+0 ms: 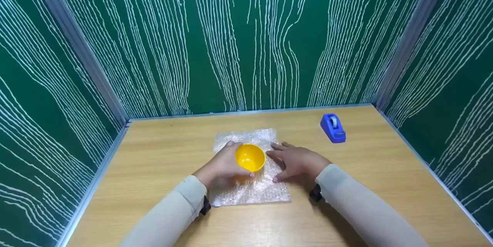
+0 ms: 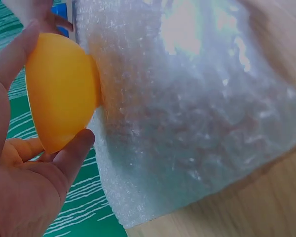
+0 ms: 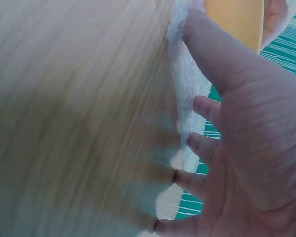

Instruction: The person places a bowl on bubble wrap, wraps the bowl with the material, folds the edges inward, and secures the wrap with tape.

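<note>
A small yellow bowl (image 1: 250, 157) sits upright on a sheet of bubble wrap (image 1: 254, 194), near its middle. My left hand (image 1: 225, 162) grips the bowl from the left, thumb at the near side and fingers round the far side. In the left wrist view the bowl's foot (image 2: 96, 81) meets the bubble wrap. To the right of the bowl, my right hand (image 1: 299, 161) lies over the wrap's right edge with fingers spread. Its fingertips rest at the sheet and the table beside it, as the right wrist view shows.
A blue tape dispenser (image 1: 333, 128) with a roll in it stands at the back right of the wooden table (image 1: 161, 154). Green panels (image 1: 246, 46) with wavy white lines enclose the table at the back and both sides, joined by grey metal posts (image 1: 408, 39).
</note>
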Demonstrator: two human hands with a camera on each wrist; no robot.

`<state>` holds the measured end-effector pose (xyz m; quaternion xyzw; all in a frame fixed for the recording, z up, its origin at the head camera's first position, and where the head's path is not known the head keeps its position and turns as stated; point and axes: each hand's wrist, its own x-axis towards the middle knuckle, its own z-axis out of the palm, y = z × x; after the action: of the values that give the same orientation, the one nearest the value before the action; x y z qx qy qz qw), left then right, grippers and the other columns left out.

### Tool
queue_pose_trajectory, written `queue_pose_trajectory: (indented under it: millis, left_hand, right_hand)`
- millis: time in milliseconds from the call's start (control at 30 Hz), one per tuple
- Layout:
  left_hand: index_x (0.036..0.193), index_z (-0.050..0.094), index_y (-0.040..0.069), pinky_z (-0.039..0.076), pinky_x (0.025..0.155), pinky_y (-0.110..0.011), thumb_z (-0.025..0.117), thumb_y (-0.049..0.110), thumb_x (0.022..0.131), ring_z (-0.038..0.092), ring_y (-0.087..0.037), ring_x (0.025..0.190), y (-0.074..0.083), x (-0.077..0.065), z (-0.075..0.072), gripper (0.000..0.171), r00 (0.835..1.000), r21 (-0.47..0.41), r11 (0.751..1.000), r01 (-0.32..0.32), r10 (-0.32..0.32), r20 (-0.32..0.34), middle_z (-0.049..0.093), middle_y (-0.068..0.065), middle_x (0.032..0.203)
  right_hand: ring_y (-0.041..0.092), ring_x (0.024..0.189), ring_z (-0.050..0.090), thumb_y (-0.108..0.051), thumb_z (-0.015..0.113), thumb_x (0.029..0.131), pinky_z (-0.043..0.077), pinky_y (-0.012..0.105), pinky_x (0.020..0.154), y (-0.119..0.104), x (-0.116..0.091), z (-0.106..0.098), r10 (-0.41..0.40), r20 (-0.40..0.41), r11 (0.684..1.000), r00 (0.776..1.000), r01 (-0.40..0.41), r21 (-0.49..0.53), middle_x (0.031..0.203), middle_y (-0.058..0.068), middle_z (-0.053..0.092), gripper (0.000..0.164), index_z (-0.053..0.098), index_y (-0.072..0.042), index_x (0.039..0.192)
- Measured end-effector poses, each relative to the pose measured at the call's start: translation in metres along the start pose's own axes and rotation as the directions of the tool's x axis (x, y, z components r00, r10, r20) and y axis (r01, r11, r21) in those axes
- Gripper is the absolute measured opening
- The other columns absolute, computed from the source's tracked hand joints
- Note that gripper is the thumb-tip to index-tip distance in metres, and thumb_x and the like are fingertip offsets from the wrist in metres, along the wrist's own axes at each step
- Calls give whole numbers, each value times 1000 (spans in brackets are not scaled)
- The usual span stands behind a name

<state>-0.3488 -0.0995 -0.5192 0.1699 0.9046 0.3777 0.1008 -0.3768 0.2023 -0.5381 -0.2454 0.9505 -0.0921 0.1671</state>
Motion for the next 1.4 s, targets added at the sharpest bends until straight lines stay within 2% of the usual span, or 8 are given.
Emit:
queue_pose_trajectory:
  millis: [233, 433, 500, 633, 767, 1067, 1267, 1400]
  left_hand:
    - [175, 40, 9, 56, 120, -55, 102, 53, 80, 64, -32, 126, -2, -1, -3, 121, 1000, 24, 999, 32, -32, 0, 52, -13, 155]
    - [176, 38, 9, 50, 127, -60, 100, 53, 81, 61, -37, 142, -1, -1, -6, 122, 1000, 64, 998, 16, -17, 7, 47, -16, 175]
    - [176, 39, 10, 48, 128, -61, 100, 52, 80, 60, -36, 143, 0, -2, -8, 121, 1000, 74, 997, 13, -14, 15, 49, -15, 175]
    - [168, 51, 9, 56, 120, -56, 102, 47, 78, 66, -35, 130, 2, -3, -11, 110, 1000, 68, 998, -1, -1, 21, 64, -12, 155]
    - [160, 59, 7, 60, 112, -51, 103, 44, 78, 67, -31, 119, 3, -1, -13, 100, 999, 81, 996, -19, 17, 28, 68, -9, 140]
    - [146, 70, 11, 59, 110, -49, 104, 42, 79, 66, -27, 111, 7, 4, -20, 81, 997, 80, 997, -2, -4, 75, 69, -10, 132]
    - [143, 70, 10, 59, 109, -49, 106, 41, 77, 65, -27, 110, 12, 4, -22, 81, 995, 115, 992, 46, -55, 77, 68, -11, 131]
    - [143, 70, 9, 59, 110, -49, 107, 40, 76, 65, -28, 111, 15, 4, -20, 82, 994, 102, 992, 68, -76, 77, 68, -10, 131]
  right_hand:
    - [37, 177, 24, -82, 84, 83, 33, 73, 135, -1, 1, -2, 0, 1, 1000, 1000, 0, -3, 190, -8, 26, 105, 41, -50, 173]
    - [37, 177, 24, -82, 84, 83, 31, 72, 136, 0, 1, -1, -8, 4, 1000, 1000, 8, 9, 190, -7, 26, 105, 42, -49, 173]
    - [37, 177, 25, -82, 85, 83, 31, 72, 136, 0, 0, 0, -9, 3, 1000, 1000, 8, 16, 190, -7, 27, 105, 43, -49, 173]
    - [38, 177, 25, -81, 85, 83, 30, 72, 136, 0, 1, 1, -22, -3, 1000, 1000, 22, 20, 190, -6, 28, 105, 44, -46, 173]
    - [40, 176, 25, -80, 84, 85, 31, 71, 137, 1, 1, 0, -40, -8, 999, 999, 40, 11, 190, -4, 28, 104, 45, -43, 174]
    - [39, 176, 26, -82, 84, 83, 33, 70, 136, 2, 2, -4, -27, -11, 1000, 1000, 27, 9, 189, -6, 29, 104, 45, -46, 173]
    - [37, 175, 31, -85, 81, 84, 35, 67, 136, 2, 2, -5, -38, -30, 999, 999, 37, -26, 188, -8, 32, 101, 46, -49, 171]
    - [37, 174, 32, -79, 83, 88, 36, 69, 135, 1, -4, -8, -28, -34, 999, 999, 28, -21, 188, -6, 33, 93, 50, -48, 169]
